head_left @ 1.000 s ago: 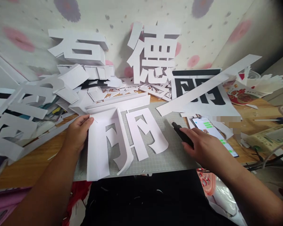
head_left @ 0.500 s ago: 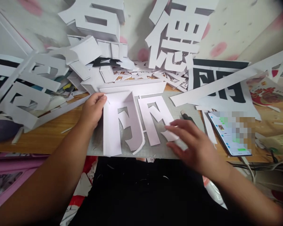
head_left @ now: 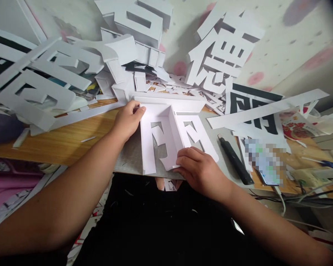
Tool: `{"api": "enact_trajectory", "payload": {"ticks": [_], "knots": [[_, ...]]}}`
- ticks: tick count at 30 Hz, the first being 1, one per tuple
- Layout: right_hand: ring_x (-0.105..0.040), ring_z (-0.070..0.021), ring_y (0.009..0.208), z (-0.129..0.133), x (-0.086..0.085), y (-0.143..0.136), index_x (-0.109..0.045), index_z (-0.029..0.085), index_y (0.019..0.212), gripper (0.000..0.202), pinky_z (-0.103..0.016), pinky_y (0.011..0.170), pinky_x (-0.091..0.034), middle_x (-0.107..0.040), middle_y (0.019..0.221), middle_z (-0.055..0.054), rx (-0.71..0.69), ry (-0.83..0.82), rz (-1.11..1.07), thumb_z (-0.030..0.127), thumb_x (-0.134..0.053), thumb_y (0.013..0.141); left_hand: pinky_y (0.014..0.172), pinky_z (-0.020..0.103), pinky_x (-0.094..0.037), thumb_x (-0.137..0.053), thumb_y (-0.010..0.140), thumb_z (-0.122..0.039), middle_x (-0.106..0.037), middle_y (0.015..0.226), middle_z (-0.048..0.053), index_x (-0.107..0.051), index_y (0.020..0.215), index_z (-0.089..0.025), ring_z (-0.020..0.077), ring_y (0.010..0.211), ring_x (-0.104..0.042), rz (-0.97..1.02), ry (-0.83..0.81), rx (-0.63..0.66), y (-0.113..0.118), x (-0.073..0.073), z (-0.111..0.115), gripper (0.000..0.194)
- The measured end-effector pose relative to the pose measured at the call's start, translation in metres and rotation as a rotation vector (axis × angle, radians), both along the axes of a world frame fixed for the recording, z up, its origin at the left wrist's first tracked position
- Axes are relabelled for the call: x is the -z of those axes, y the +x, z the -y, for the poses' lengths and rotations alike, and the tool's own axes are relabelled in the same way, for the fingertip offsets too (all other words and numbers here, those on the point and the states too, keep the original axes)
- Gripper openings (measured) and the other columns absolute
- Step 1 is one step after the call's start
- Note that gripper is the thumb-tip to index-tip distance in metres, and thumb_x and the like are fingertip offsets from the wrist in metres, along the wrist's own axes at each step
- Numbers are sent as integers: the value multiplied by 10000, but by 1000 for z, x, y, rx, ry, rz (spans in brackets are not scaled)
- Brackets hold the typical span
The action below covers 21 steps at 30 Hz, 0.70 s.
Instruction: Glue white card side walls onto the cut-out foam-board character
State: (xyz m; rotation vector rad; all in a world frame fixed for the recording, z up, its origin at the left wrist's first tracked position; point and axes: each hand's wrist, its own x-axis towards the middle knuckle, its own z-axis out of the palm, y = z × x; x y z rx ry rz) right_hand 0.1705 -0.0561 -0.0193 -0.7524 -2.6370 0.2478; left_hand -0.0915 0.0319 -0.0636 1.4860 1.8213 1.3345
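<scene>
A white foam-board character (head_left: 147, 147) with upright side walls lies on the grey cutting mat (head_left: 129, 157). My left hand (head_left: 130, 118) is closed on its top left corner, thumb over the wall's edge. The fingers of my right hand (head_left: 202, 168) are closed on the lower end of its middle wall (head_left: 175, 127), hiding that end. To the right of this wall, the character's other half (head_left: 208, 142) lies flat, partly behind my right hand. A long white strip (head_left: 166, 103) stretches along the character's top edge.
A black-handled tool (head_left: 235, 162) and a phone (head_left: 266, 162) lie to the right. Behind are a printed character sheet (head_left: 244, 105), a long strip (head_left: 266, 109) and foam scraps (head_left: 180, 87). Finished-looking white characters (head_left: 222, 51) lean on the wall; others (head_left: 36, 96) lie left.
My right hand has moved left from beside the flat half and closed on the middle wall's lower end. My left hand still holds the top left corner. The view has shifted and tilted.
</scene>
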Motion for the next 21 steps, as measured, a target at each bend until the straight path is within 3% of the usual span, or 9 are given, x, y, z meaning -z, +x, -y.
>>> {"api": "enact_trajectory", "payload": {"ticks": [12, 14, 17, 19, 21], "knots": [[-498, -222, 777, 3, -2, -12, -611, 150, 771, 182, -324, 699, -435, -593, 807, -83, 53, 4, 112, 146, -543, 940, 876, 382, -453, -584, 823, -426, -675, 1020, 60, -635, 1051, -229, 260, 975, -601, 33, -13, -8, 1, 0, 0, 306], [-486, -218, 765, 2, -1, -12, -608, 155, 757, 189, -321, 698, -420, -586, 791, -75, 51, 17, 142, 142, -547, 935, 911, 382, -458, -595, 823, -401, -634, 1145, 81, -609, 1107, -223, 257, 1025, -592, 65, 49, -45, 0, -6, 5, 336], [-469, -211, 741, 1, 0, -12, -604, 157, 734, 198, -315, 696, -401, -577, 768, -65, 47, 33, 157, 140, -561, 926, 884, 366, -479, -622, 806, -353, -552, 1270, 87, -572, 1144, -230, 229, 983, -601, 2, 283, -146, 7, -28, 33, 364], [-471, -210, 749, 0, 1, -11, -606, 155, 736, 189, -311, 700, -399, -579, 773, -63, 46, 31, 146, 149, -576, 923, 809, 337, -495, -611, 816, -345, -630, 1089, 44, -596, 1044, -247, 201, 886, -615, -79, 314, -7, 20, -45, 61, 249], [-475, -212, 758, -1, 2, -10, -615, 153, 748, 174, -312, 702, -400, -587, 783, -65, 43, 31, 133, 153, -585, 919, 725, 307, -478, -602, 814, -318, -660, 868, 2, -630, 870, -245, 175, 768, -612, -239, 212, 334, 37, -56, 87, 96]]}}
